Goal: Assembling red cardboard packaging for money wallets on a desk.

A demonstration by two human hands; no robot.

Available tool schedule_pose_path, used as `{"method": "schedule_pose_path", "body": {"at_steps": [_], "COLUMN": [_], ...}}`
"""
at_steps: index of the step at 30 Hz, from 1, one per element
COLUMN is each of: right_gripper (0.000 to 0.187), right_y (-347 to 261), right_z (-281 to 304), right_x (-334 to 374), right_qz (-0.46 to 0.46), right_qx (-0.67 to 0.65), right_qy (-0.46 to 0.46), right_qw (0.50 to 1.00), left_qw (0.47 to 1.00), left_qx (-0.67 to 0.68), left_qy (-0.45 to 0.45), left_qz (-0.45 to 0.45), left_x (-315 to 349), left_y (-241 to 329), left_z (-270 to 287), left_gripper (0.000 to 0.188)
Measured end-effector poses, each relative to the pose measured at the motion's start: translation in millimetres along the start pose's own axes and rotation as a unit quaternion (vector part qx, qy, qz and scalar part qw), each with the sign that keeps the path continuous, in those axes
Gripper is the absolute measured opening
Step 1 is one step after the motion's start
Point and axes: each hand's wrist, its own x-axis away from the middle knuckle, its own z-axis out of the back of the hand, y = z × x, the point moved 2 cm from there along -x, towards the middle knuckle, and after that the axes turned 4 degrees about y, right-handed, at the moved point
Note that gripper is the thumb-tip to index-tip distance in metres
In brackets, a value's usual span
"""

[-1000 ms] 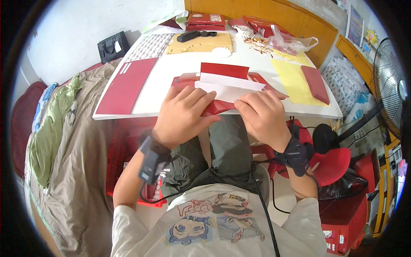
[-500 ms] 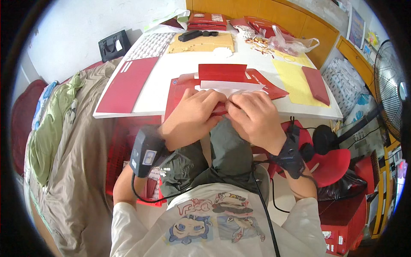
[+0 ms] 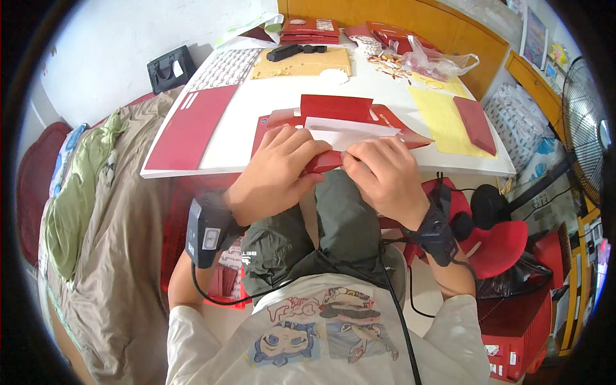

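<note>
At the near edge of the white table lies a red printed card piece, partly folded, with a white inner side and a raised red flap at its far side. My left hand grips the card's near red edge, fingers over the top and thumb below. A little to the right, my right hand pinches the same edge. Between them a strip of the red edge shows. My fingers hide much of the card's near part.
A dark red panel lies left on the table, a yellow sheet right. Farther back are a tan board with a black object, stacked red packets and a clear plastic bag. A fan stands right.
My left hand has shifted slightly left, away from my right hand, uncovering more of the red edge. The white inner side shows more. The card has moved slightly right.
</note>
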Motion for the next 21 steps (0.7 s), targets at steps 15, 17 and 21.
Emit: {"method": "schedule_pose_path", "body": {"at_steps": [15, 17, 21], "right_gripper": [0.011, 0.011, 0.01], "right_y": [1.1, 1.7, 2.4], "right_z": [-1.2, -0.4, -0.8], "right_x": [1.1, 0.2, -1.0], "right_qz": [-0.015, -0.008, 0.015], "right_qx": [-0.057, -0.055, -0.029], "right_qy": [-0.013, -0.013, -0.018], "right_qw": [0.998, 0.998, 0.999], "left_qw": [0.996, 0.996, 0.998], "left_qx": [-0.063, -0.05, -0.005], "left_qy": [-0.041, -0.051, -0.063], "left_qz": [-0.052, -0.056, -0.029], "left_x": [-3.5, -4.4, -1.1], "left_y": [3.1, 0.8, -3.7], "left_z": [2.4, 3.1, -6.8], "left_gripper": [0.04, 0.041, 0.046]}}
